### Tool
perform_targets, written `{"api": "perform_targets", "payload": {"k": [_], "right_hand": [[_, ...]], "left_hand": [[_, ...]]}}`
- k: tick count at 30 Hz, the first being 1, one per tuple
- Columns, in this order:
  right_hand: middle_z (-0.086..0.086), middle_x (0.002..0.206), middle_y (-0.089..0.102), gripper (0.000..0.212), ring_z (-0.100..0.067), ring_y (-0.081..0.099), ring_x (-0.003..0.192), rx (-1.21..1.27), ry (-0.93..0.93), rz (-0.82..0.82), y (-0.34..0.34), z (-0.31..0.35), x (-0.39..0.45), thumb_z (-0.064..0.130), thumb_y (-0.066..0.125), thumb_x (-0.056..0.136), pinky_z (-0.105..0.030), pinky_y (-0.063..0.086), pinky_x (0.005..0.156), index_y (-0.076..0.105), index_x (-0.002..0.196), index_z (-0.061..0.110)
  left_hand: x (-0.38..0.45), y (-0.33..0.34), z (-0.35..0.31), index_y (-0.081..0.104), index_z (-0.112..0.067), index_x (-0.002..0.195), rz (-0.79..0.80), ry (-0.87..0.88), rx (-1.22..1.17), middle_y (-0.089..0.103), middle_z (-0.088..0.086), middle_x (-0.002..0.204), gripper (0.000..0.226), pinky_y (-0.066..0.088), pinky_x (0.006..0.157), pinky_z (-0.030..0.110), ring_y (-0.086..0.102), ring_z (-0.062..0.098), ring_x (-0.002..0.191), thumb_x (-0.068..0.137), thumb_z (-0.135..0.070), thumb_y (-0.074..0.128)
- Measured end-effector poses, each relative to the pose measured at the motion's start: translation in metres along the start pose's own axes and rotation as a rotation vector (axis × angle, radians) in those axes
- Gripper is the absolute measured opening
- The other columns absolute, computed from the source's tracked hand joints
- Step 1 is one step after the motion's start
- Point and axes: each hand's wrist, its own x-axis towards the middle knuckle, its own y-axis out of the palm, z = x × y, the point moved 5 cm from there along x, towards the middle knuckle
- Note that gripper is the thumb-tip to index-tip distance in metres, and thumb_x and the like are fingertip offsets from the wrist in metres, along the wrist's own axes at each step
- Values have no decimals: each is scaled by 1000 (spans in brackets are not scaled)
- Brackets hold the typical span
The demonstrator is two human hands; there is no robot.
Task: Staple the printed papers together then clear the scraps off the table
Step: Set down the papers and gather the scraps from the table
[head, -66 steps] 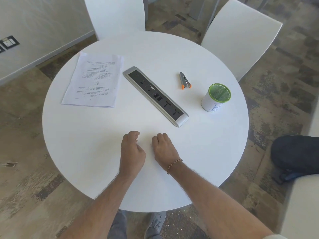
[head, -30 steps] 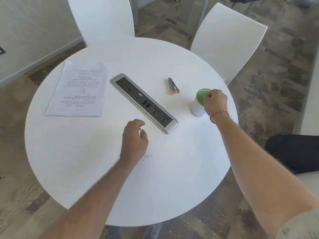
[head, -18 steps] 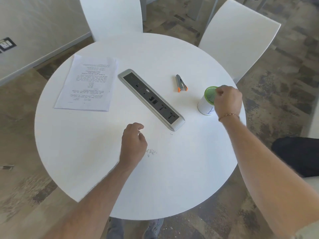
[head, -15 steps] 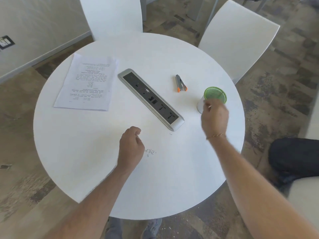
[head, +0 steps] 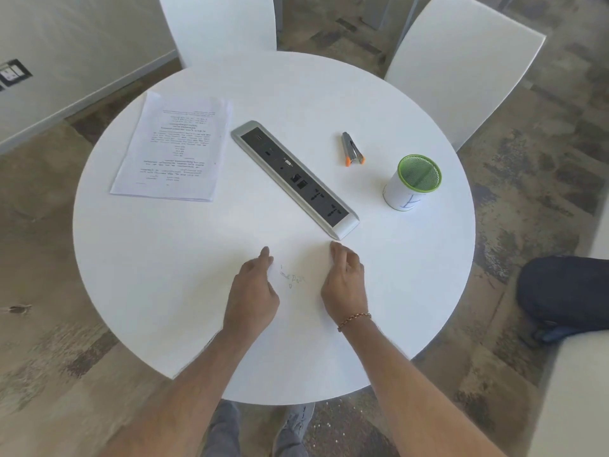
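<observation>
Flanking the scraps point(head: 291, 278) at lower centre — left hand point(head: 252, 298) and right hand point(head: 344, 286), fingers relaxed, holding nothing.

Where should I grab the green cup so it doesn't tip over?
Grip the green cup around its white wall, about halfway up, coming from its near right side. It stands upright and round, so fingers wrap it easily, and that side is bare table; the stapler lies off to its left.

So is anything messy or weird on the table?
Yes: tiny staple scraps lie scattered on the white table, between the left hand and right hand. Everything else looks tidy.
</observation>
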Motion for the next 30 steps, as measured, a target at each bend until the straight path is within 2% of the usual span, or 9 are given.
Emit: {"api": "perform_targets", "payload": {"k": [2, 5, 10, 13, 15, 20, 23, 27, 30], "right_hand": [[-10, 140, 45, 65, -30, 40, 126, -30, -39, -5, 5, 5, -7, -6, 28, 79, -29, 27, 106, 38, 139, 14], [-11, 141, 48, 59, -29, 36, 134, -36, -120, -19, 9, 18, -22, -10, 34, 85, -34, 25, 113, 39, 141, 5], [-12, 146, 44, 50, -25, 32, 135, -10, -107, 7, 21, 28, -44, 2, 33, 95, -36, 26, 114, 39, 143, 10], [-8, 144, 46, 46, -21, 32, 129, 69, -79, 43, 20, 35, -52, 9, 32, 100, -34, 32, 111, 37, 145, 15], [-7, 134, 58, 46, -21, 42, 124, 58, -146, 23, 18, 44, -52, 3, 37, 96, -34, 38, 104, 41, 142, 10], [-2, 105, 72, 39, -18, 59, 103, 130, -73, -56, 10, 47, -37, -3, 47, 90, -27, 48, 74, 53, 127, 9], [-3, 94, 70, 34, -20, 61, 90, 210, 20, -75, 5, 41, -29, -5, 50, 88, -31, 50, 73, 57, 117, 9], [-3, 94, 67, 28, -19, 61, 90, 258, 141, -45, 9, 32, -24, -5, 47, 87, -29, 50, 75, 59, 108, 9], [-2, 95, 67, 28, -16, 62, 90, 312, 147, -5, 16, 40, -23, -5, 47, 87, -26, 52, 77, 60, 106, 11]], "left_hand": [[-2, 4, -1, 32, -15, 152, 22, 62, 35, 56, -2, 140, 69, 45, 105, 38, 54, 23, 127, 87, 6, 40], [-8, 10, -5, 30, -10, 151, 39, 150, 77, 56, 0, 141, 69, 45, 106, 38, 53, 22, 130, 86, 7, 41], [-23, 18, -13, 20, -8, 154, 82, 254, 225, 44, -2, 153, 71, 22, 122, 34, 34, 13, 145, 88, 6, 42], [-28, 18, -13, 20, -6, 155, 98, 283, 202, 50, -6, 148, 69, 22, 122, 33, 39, 10, 141, 90, 4, 42], [-30, 15, -13, 20, -6, 154, 97, 293, 139, 55, -7, 144, 67, 28, 119, 33, 44, 9, 136, 92, 2, 43], [-29, 1, -8, 26, -12, 154, 7, 159, -71, 56, -4, 143, 59, 42, 107, 28, 52, 15, 132, 98, -3, 43], [-25, -1, -6, 27, -13, 153, -14, 105, -118, 56, 1, 143, 57, 42, 108, 27, 53, 14, 132, 98, -3, 39], [-19, 4, -7, 28, -13, 153, -11, 25, -153, 57, 5, 142, 57, 36, 101, 15, 54, 12, 131, 98, -1, 37], [-15, 10, -12, 26, -13, 154, 28, 17, -173, 58, 6, 139, 60, 38, 100, 17, 56, 15, 128, 97, 2, 37]]}}
